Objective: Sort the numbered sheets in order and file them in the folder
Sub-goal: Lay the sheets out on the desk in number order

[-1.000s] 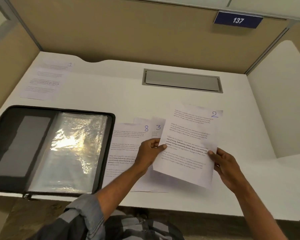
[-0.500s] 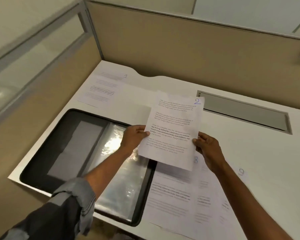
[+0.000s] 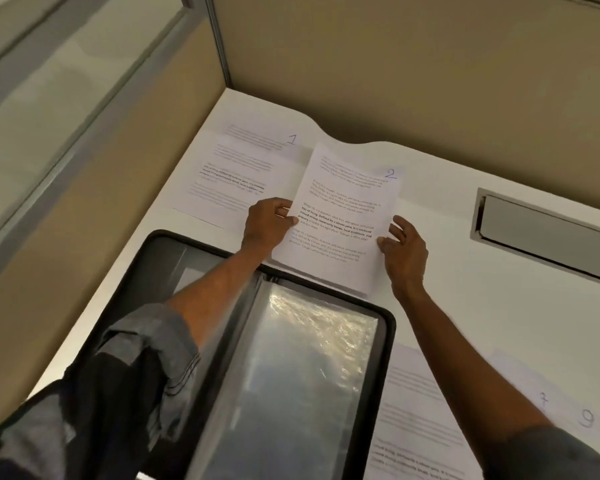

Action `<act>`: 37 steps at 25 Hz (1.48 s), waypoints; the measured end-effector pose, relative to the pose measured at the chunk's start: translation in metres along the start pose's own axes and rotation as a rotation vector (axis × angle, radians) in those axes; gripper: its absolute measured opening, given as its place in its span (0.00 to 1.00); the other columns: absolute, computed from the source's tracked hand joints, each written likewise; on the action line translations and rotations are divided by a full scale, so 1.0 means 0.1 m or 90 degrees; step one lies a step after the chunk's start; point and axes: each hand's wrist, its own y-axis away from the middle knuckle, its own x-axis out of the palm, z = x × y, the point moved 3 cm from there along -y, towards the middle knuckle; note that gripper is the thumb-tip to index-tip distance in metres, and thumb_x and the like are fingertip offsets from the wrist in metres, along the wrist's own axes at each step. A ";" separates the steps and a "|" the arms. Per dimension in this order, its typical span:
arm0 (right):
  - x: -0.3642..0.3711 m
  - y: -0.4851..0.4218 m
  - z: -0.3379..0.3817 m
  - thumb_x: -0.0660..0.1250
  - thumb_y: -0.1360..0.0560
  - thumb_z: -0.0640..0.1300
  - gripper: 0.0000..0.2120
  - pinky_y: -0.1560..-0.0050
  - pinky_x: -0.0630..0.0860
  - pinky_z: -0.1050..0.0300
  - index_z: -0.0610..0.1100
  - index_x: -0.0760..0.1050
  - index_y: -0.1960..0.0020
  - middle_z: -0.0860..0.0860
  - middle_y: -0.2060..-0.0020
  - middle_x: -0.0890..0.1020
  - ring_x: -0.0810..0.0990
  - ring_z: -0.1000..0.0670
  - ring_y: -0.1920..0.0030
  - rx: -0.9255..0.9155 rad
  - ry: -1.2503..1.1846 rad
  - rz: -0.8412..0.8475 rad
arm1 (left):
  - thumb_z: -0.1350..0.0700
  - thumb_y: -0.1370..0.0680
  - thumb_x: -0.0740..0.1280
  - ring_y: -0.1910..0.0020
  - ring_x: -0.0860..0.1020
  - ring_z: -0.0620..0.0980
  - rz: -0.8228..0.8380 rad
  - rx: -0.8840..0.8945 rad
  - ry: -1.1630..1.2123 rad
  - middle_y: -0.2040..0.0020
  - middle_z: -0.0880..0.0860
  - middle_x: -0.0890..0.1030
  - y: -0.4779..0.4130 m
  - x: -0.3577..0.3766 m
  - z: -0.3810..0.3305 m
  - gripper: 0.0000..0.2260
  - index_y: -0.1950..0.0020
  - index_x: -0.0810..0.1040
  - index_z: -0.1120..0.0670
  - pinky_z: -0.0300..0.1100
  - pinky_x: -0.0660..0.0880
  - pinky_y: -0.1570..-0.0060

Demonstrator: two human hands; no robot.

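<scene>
On the white desk (image 3: pixel 465 323) the open black folder (image 3: pixel 390 327) lies nearest me, its clear plastic sleeve (image 3: pixel 309 358) facing up and catching the light. Past its far rim, towards the left corner of the cubicle, the sheet marked 1 (image 3: pixel 243 168) lies flat. Just right of it is the sheet marked 2 (image 3: pixel 347 209), between my two hands, with its near edge reaching over the folder's far rim. Down by my right forearm more sheets are spread out, a plain-looking one (image 3: pixel 416 410) next to the folder, then those marked 7 (image 3: pixel 542 400) and 9 (image 3: pixel 587 419). My left hand (image 3: pixel 267 225) pinches sheet 2's left edge, thumb on top and fingers curled beneath. My right hand (image 3: pixel 404 247) is at the right edge, thumb tip against the paper, fingers loosely spread; whether it actually grips the sheet I cannot tell.
</scene>
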 end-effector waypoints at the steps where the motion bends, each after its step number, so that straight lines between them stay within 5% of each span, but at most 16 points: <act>1: 0.08 -0.06 -0.02 0.69 0.21 0.35 0.23 0.44 0.76 0.69 0.44 0.72 0.27 0.48 0.34 0.80 0.80 0.64 0.54 -0.018 0.035 -0.010 | 0.60 0.26 0.78 0.52 0.81 0.45 0.002 0.005 -0.011 0.48 0.52 0.84 -0.10 0.02 0.04 0.18 0.37 0.82 0.56 0.30 0.76 0.55; 3: 0.21 -0.13 -0.06 0.68 0.21 0.34 0.22 0.48 0.73 0.77 0.42 0.73 0.28 0.49 0.33 0.78 0.83 0.57 0.48 -0.053 0.103 -0.016 | 0.60 0.27 0.78 0.50 0.80 0.47 0.002 0.022 -0.043 0.47 0.53 0.84 -0.26 0.05 0.12 0.18 0.38 0.82 0.55 0.38 0.79 0.47; 4: 0.27 -0.18 -0.09 0.68 0.20 0.34 0.22 0.42 0.74 0.73 0.41 0.73 0.27 0.50 0.31 0.76 0.82 0.49 0.40 -0.072 0.124 -0.013 | 0.61 0.27 0.78 0.50 0.79 0.47 0.002 0.034 -0.059 0.47 0.52 0.83 -0.34 0.07 0.17 0.17 0.39 0.82 0.54 0.42 0.80 0.44; 6: 0.39 -0.22 -0.13 0.69 0.20 0.38 0.24 0.25 0.67 0.56 0.42 0.69 0.25 0.48 0.23 0.67 0.69 0.41 0.25 -0.144 0.208 -0.003 | 0.62 0.26 0.78 0.50 0.77 0.47 -0.003 0.077 -0.096 0.44 0.51 0.79 -0.42 0.09 0.23 0.20 0.37 0.79 0.53 0.44 0.79 0.43; 8: 0.55 -0.20 -0.14 0.68 0.19 0.43 0.27 0.21 0.51 0.55 0.42 0.65 0.22 0.45 0.18 0.55 0.52 0.42 0.18 -0.223 0.337 0.041 | 0.61 0.25 0.76 0.46 0.77 0.50 -0.025 0.164 -0.141 0.37 0.52 0.76 -0.42 0.11 0.26 0.24 0.31 0.75 0.54 0.43 0.78 0.42; 10: 0.74 -0.17 -0.15 0.66 0.18 0.48 0.30 0.21 0.49 0.53 0.42 0.60 0.20 0.45 0.18 0.50 0.46 0.43 0.18 -0.250 0.416 0.102 | 0.61 0.23 0.73 0.38 0.76 0.54 -0.033 0.272 -0.201 0.33 0.54 0.74 -0.38 0.16 0.24 0.22 0.29 0.74 0.55 0.49 0.77 0.38; 14: 0.96 -0.13 -0.26 0.61 0.16 0.55 0.33 0.20 0.50 0.46 0.42 0.55 0.18 0.43 0.18 0.51 0.48 0.42 0.18 -0.244 0.486 0.153 | 0.55 0.18 0.66 0.27 0.71 0.58 0.042 0.420 -0.296 0.27 0.59 0.74 -0.23 0.39 0.25 0.21 0.25 0.72 0.60 0.53 0.70 0.29; 18: 0.98 -0.16 -0.27 0.59 0.16 0.57 0.34 0.19 0.49 0.47 0.41 0.53 0.18 0.43 0.18 0.51 0.47 0.42 0.18 -0.237 0.513 0.174 | 0.51 0.15 0.61 0.19 0.56 0.59 0.096 0.418 -0.437 0.19 0.61 0.58 -0.20 0.60 0.46 0.27 0.19 0.59 0.62 0.55 0.56 0.21; 26: 0.46 0.49 -0.09 0.57 0.15 0.54 0.32 0.18 0.49 0.47 0.41 0.51 0.17 0.45 0.18 0.51 0.47 0.46 0.18 -0.273 0.400 0.149 | 0.47 0.14 0.50 0.18 0.50 0.58 0.069 0.390 -0.442 0.17 0.60 0.54 0.15 0.57 0.20 0.28 0.18 0.55 0.60 0.55 0.49 0.19; 30: -0.22 1.54 -0.52 0.57 0.14 0.52 0.30 0.19 0.45 0.53 0.46 0.52 0.17 0.51 0.17 0.49 0.42 0.54 0.18 -0.244 0.365 0.150 | 0.49 0.13 0.51 0.17 0.47 0.55 0.124 0.429 -0.354 0.16 0.57 0.51 1.26 0.86 0.08 0.26 0.17 0.55 0.59 0.53 0.46 0.19; 37: -1.82 2.69 -1.89 0.53 0.16 0.57 0.32 0.18 0.44 0.47 0.48 0.47 0.17 0.53 0.18 0.43 0.39 0.55 0.18 -0.093 0.444 0.011 | 0.44 0.14 0.49 0.17 0.45 0.51 0.295 0.471 -0.348 0.16 0.54 0.49 3.54 1.80 0.35 0.28 0.17 0.53 0.57 0.55 0.50 0.19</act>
